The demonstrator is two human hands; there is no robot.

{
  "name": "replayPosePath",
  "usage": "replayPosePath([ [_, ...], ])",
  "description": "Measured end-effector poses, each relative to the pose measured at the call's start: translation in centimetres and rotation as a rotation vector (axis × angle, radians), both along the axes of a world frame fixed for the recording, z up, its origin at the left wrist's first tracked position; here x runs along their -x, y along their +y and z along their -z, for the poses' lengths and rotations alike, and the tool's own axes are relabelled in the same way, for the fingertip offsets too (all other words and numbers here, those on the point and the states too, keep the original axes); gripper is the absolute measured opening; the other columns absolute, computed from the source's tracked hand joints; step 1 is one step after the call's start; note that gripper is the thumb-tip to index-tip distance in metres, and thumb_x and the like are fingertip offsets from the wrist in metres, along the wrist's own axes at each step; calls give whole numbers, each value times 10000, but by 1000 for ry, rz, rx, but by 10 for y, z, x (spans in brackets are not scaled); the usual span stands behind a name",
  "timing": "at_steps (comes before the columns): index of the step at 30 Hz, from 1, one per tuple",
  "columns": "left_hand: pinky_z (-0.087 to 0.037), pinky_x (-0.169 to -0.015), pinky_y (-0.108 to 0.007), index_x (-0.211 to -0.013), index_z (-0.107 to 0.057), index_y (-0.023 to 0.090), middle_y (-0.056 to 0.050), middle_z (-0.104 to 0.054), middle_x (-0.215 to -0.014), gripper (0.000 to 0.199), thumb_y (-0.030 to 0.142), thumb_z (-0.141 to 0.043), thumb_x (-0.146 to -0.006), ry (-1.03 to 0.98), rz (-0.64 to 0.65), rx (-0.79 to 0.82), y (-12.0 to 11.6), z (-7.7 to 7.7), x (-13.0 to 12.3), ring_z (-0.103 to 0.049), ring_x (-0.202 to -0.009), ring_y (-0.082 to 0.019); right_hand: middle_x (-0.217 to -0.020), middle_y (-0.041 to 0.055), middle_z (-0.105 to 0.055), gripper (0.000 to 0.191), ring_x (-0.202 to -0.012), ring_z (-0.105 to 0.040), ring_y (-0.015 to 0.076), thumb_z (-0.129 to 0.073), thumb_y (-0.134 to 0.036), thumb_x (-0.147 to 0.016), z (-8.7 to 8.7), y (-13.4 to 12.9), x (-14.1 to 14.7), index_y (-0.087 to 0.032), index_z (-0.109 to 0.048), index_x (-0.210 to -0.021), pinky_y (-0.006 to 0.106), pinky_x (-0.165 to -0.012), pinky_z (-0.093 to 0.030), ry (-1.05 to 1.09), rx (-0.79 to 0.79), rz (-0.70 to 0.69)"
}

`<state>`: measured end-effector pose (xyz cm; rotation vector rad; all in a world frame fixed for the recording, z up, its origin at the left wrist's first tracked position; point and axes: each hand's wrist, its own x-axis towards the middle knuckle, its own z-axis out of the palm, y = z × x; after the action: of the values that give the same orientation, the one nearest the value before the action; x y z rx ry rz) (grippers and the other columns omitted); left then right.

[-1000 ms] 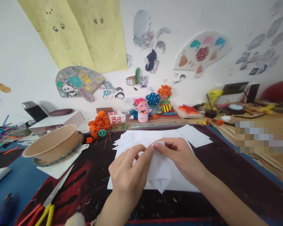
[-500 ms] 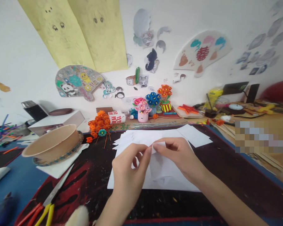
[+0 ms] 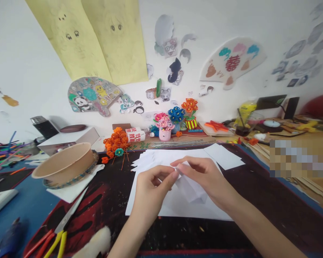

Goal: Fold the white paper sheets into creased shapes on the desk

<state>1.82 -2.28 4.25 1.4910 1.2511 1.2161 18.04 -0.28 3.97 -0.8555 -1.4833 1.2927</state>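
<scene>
Cluttered table (image 3: 319, 134) against white wall (image 3: 280, 21); both hands on one folded paper

Nearest me, bottom edge of my feed: fluffy white object (image 3: 98, 242), partly cut off. Just left of it, scissors (image 3: 69, 215), red and yellow handles toward me, blades slightly parted and pointing away. Blurred dark blue item (image 3: 12, 238) at the corner, can't identify.

Centre, over the dark mat (image 3: 258, 200): left hand (image 3: 152, 190) pinches the top edge of the folded paper (image 3: 192, 188) between thumb and index finger. Right hand (image 3: 207, 175) grips the same edge, thumb on the near face, fingers behind. Fingertips of both nearly meet. Paper is white, creased, hangs tilted below the grip, lower end toward me. Can't tell if it touches the white sheets (image 3: 174, 209) lying under it. Those are spread out, corners fanned at far left; one loose sheet (image 3: 226, 157) sticks out at far right.

Left of the hands, well apart: tan round hoop (image 3: 70, 166), tilted, over a white paper piece (image 3: 67, 195).

Further back I get an orange flower bunch (image 3: 115, 141), bottle (image 3: 136, 135) on its side with red print, then pink, blue and orange flower pots (image 3: 165, 134) close together.

Wall: two yellow drawings (image 3: 123, 53), a panda fan (image 3: 97, 95) at left, a white fan (image 3: 233, 62) at right, small cutouts between.
</scene>
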Motion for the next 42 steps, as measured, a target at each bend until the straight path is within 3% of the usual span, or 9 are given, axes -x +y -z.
replayPosePath([
  [3,-379,-461,-198,-764,-724,172,-9,-653,-642,181,351,-705,-781,-40,-30,-3,1,-1,0,-524,-529,-106,-895,39,-698,285,-855,-619,196,-612,-451,-872,-2,-1,0,-204,-744,-926,293,-771,-466,-3,56,-35],
  [6,-390,-467,-198,-770,-718,172,-12,-665,-665,171,341,-706,-778,-58,-84,-34,1,-2,1,-526,-537,-105,-759,18,-634,313,-685,-551,159,-686,-480,-797,-1,0,0,-179,-724,-878,258,-603,-424,-49,117,-92],
  [11,-398,-449,-201,-763,-706,169,-18,-674,-683,179,347,-719,-760,-82,-108,-46,1,-2,1,-525,-527,-105,-565,-33,-419,399,-534,-362,104,-707,-536,-738,6,3,-2,-152,-639,-651,237,-473,-275,-100,133,-21],
  [19,-383,-457,-189,-754,-691,169,14,-620,-629,151,312,-737,-743,-173,-139,-53,2,1,0,-488,-524,-85,-571,-28,-395,390,-554,-344,109,-690,-519,-745,4,3,-5,-145,-651,-643,249,-497,-257,-122,158,-14],
  [32,-350,-467,-205,-736,-691,170,9,-590,-640,203,361,-754,-724,-182,-33,26,4,-1,4,-480,-547,-96,-553,-37,-378,371,-538,-323,103,-648,-478,-786,0,1,-6,-159,-624,-599,247,-480,-229,-188,37,19],
  [42,-321,-480,-196,-712,-675,160,17,-572,-636,196,333,-767,-727,-225,-61,38,3,-1,2,-447,-552,-79,-561,-33,-396,384,-542,-349,103,-694,-494,-752,0,0,-6,-152,-607,-600,239,-479,-244,-141,104,-28],
])
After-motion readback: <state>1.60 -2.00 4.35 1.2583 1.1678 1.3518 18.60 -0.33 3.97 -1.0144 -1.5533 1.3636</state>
